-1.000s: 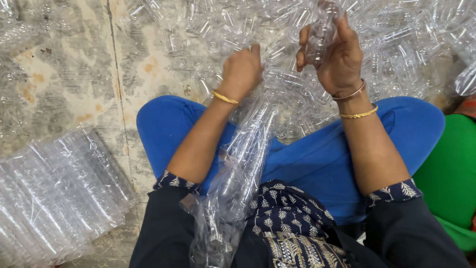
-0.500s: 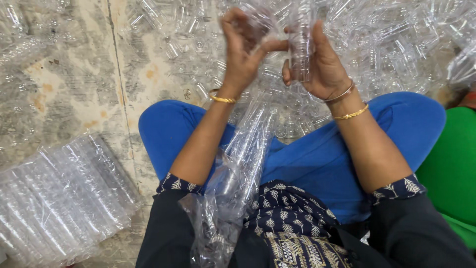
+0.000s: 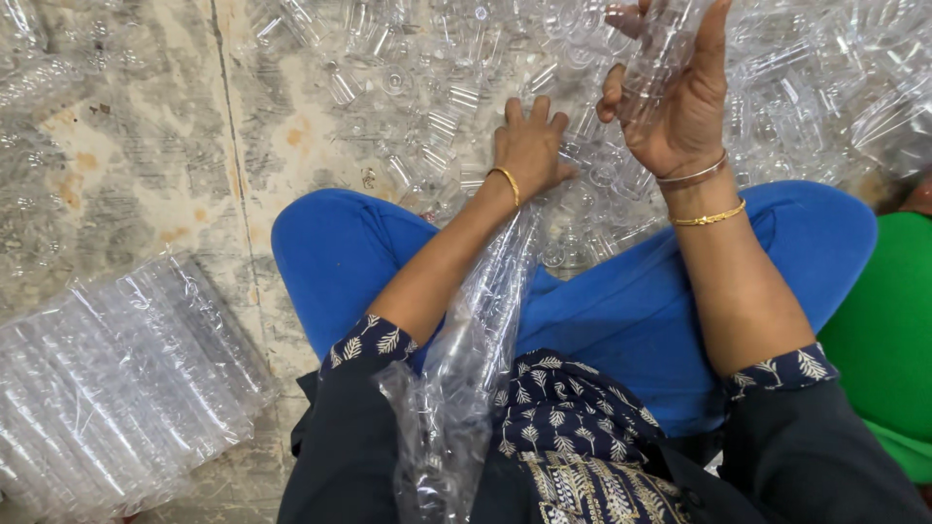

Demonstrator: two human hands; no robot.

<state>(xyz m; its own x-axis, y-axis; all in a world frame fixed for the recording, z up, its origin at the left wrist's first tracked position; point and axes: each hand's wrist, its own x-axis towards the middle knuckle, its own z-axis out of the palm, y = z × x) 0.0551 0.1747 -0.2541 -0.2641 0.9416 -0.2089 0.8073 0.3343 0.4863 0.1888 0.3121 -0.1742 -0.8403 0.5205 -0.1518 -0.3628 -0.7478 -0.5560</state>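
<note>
At the far left, a wrapped bundle of clear plastic tubes (image 3: pixel 116 388) is lying on the mottled stone floor (image 3: pixel 146 175), well apart from both hands. More clear plastic pieces are lying along the left edge of the floor.

Moving toward the middle, a long clear plastic bag (image 3: pixel 476 369) is running up from the person's lap, between the knees in blue trousers (image 3: pixel 340 262), beside the left forearm. The left hand (image 3: pixel 529 146), with a gold bangle at the wrist, is resting palm down on the pile of loose clear tubes (image 3: pixel 437 87) spread over the floor ahead. Its fingers are lying flat and spread on the pile; its grip is released, with nothing closed inside it.

Further right, the right hand (image 3: pixel 675 97) is being held up above the pile, palm turned toward the left. It is grasping a short stack of clear tubes (image 3: pixel 655 53), the fingers curling around one side and the thumb standing up along the other. Two bangles are sitting on that wrist. The stack is upright and clear of the pile below.

At the far right edge, a piece of green cloth (image 3: pixel 888 340) is showing just beside the person's right knee.
</note>
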